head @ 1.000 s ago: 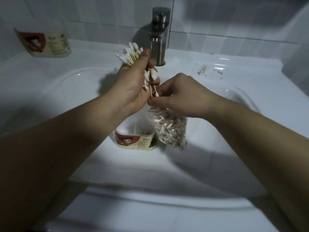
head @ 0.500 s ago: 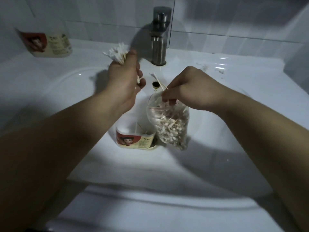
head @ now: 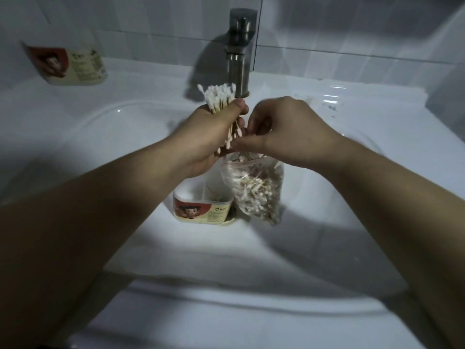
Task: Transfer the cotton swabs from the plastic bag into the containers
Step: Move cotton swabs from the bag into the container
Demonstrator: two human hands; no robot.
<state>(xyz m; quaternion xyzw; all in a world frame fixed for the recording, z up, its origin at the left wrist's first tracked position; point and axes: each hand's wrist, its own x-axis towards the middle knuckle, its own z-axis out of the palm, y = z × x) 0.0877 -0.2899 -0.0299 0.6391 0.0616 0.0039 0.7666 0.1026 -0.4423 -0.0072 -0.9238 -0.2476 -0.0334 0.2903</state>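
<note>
My left hand grips a bundle of cotton swabs, their white tips fanning out above my fist in front of the tap. My right hand pinches a few swabs right beside the bundle, above the mouth of the clear plastic bag. The bag stands in the sink, half full of swabs. Left of the bag, touching it, sits an open white container with a cartoon label and a few swabs inside.
A white sink basin surrounds everything. A steel tap rises just behind my hands. A second labelled container lies on the counter at the back left. White tiles line the wall.
My left hand came back from the left toward the middle with its bundle. My right hand lifted from the bag's mouth and met the bundle with a few swabs.
</note>
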